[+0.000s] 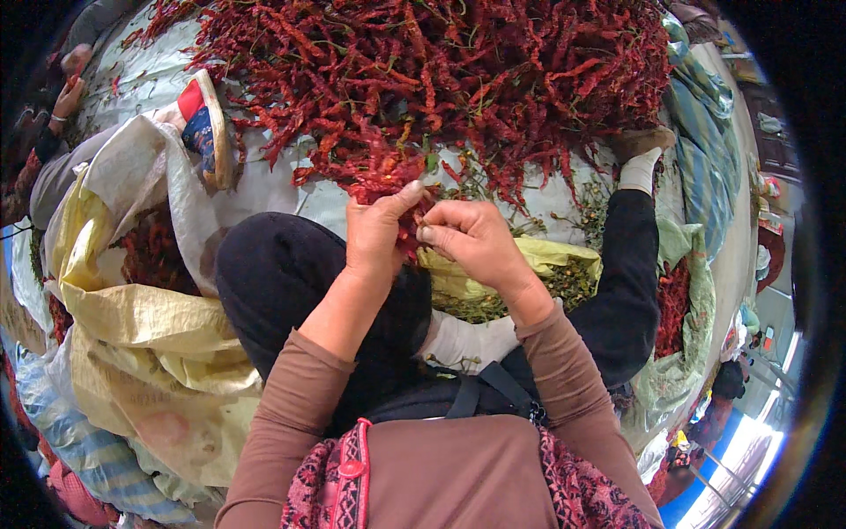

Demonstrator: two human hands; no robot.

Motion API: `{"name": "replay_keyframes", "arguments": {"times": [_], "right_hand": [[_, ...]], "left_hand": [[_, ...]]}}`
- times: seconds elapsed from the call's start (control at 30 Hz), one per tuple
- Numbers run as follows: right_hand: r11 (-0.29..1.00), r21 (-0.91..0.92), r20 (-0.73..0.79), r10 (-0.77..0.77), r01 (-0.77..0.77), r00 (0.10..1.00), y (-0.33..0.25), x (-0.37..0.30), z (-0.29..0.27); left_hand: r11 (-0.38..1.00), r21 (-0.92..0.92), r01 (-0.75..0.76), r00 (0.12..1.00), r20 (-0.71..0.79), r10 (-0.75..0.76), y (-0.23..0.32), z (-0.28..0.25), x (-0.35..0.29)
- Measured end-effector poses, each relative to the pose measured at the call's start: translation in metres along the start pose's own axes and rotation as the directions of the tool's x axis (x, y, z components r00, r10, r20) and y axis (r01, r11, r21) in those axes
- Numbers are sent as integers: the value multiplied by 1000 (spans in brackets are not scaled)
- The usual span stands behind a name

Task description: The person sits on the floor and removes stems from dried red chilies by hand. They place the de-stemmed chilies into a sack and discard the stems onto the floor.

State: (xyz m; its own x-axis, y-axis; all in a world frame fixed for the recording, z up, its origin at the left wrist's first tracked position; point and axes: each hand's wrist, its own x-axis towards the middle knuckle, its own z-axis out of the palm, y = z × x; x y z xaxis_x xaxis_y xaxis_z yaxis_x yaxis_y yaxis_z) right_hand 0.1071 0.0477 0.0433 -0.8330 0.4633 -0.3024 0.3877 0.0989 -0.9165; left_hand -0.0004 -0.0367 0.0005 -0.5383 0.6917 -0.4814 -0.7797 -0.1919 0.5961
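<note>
My left hand (377, 231) is closed round a bunch of dried red chilies (388, 173), its thumb pressed over them. Close against it on the right, my right hand (469, 234) pinches with thumb and forefinger at the edge of the bunch. What sits between those fingertips is too small to make out. Just beyond both hands spreads a large heap of dried red chilies (441, 79), some with green stems. Below my right hand, a yellow sack (555, 256) lies with many small stem pieces (573, 284) on it.
An open yellowish woven sack (159, 331) with chilies inside stands at my left. Beyond it are a shoe (208, 132) and another person's hand (68, 97). On the right, a pale green sack (696, 326) holds more chilies. My legs (278, 273) are folded around the work.
</note>
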Motion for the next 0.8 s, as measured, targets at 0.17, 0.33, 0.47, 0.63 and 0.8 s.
{"name": "replay_keyframes", "arguments": {"times": [0.17, 0.33, 0.47, 0.63, 0.8], "right_hand": [[959, 282, 193, -35, -21, 981, -24, -8, 7], [964, 251, 737, -249, 88, 628, -70, -35, 19], [962, -99, 482, -177, 253, 858, -18, -46, -21], [984, -40, -165, 167, -176, 972, 29, -42, -14], [993, 2, -326, 112, -118, 939, 45, -17, 4]], "left_hand": [[993, 29, 117, 986, -122, -112, 7, 3, 0], [976, -199, 88, 991, -87, -107, 7, -3, 8], [853, -489, 181, 983, 95, -155, 13, -14, 11], [714, -643, 277, 960, 222, -173, 20, -8, 10], [800, -562, 209, 969, 229, -92, 23, -16, 8]]}}
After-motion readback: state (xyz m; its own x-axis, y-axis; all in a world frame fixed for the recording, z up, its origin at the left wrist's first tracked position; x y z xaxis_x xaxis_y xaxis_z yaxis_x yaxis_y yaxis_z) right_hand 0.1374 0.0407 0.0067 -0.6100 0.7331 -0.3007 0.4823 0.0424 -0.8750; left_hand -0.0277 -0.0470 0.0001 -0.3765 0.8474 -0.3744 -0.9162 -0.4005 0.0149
